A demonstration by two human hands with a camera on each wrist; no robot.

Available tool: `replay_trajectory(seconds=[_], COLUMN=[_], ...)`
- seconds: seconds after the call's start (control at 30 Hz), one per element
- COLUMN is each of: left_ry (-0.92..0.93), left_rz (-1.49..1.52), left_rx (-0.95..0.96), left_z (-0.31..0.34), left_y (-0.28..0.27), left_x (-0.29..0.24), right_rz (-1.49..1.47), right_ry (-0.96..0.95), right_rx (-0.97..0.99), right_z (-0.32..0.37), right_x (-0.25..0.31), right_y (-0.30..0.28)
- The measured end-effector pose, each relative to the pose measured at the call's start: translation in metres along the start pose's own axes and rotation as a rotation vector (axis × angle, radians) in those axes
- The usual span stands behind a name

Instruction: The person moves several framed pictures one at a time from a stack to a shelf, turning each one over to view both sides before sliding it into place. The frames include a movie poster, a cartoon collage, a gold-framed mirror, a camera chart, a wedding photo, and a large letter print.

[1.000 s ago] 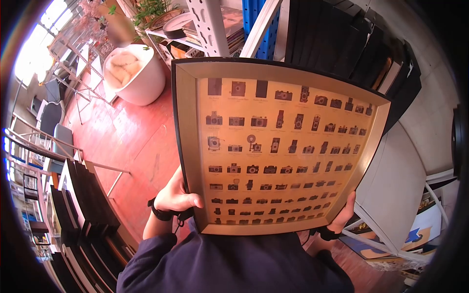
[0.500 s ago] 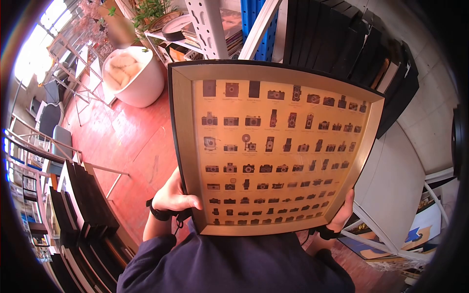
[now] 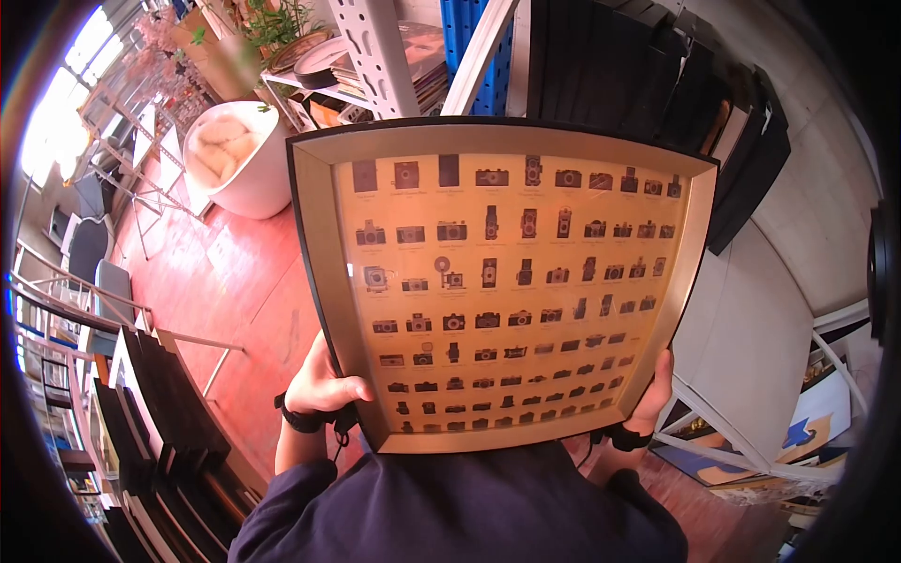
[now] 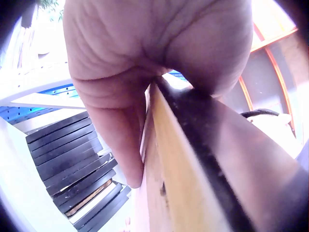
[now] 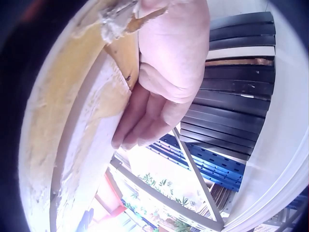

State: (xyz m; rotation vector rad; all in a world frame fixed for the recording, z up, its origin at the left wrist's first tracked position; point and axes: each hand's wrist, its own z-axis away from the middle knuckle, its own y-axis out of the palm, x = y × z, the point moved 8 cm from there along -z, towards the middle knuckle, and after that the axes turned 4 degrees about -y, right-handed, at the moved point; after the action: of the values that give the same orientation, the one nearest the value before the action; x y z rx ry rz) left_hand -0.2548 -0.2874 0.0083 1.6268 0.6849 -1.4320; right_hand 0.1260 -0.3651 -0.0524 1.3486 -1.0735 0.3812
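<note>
A framed print of small cameras in rows, with a gold-toned frame and black outer edge, is held up tilted before the person's chest. At its lower left side, the left hand grips the frame, thumb over the front. The right hand holds the opposite side low down, mostly behind the edge. In the left wrist view, the left hand straddles the frame's dark edge. From the right wrist, the right hand's fingers press against the print's worn, pale back.
Behind the print, a row of black panels leans near a metal rack. More dark panels stand at lower left. A white tub chair sits on the red floor. A white-barred stand is at right.
The print has shifted left in the head view and turned a little more squarely to the camera. The background has also slid slightly left. Both hands keep their hold.
</note>
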Motion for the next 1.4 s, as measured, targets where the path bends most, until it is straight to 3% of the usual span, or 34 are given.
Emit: replay_trajectory(seconds=[0.9, 1.23, 1.4], left_ry=[0.008, 0.043, 0.023], left_rz=[0.028, -0.014, -0.033], left_rx=[-0.034, -0.204, -0.203], left_z=[-0.002, 0.003, 0.003], left_y=[-0.004, -0.018, -0.036], left_x=[0.0, 0.005, 0.022], right_rz=[0.058, 0.097, 0.14], right_ry=[0.013, -0.022, -0.022], right_rx=[0.059, 0.102, 0.113], right_z=[-0.005, -0.011, -0.01], right_x=[0.001, 0.011, 0.019], right_y=[0.011, 0.027, 0.039])
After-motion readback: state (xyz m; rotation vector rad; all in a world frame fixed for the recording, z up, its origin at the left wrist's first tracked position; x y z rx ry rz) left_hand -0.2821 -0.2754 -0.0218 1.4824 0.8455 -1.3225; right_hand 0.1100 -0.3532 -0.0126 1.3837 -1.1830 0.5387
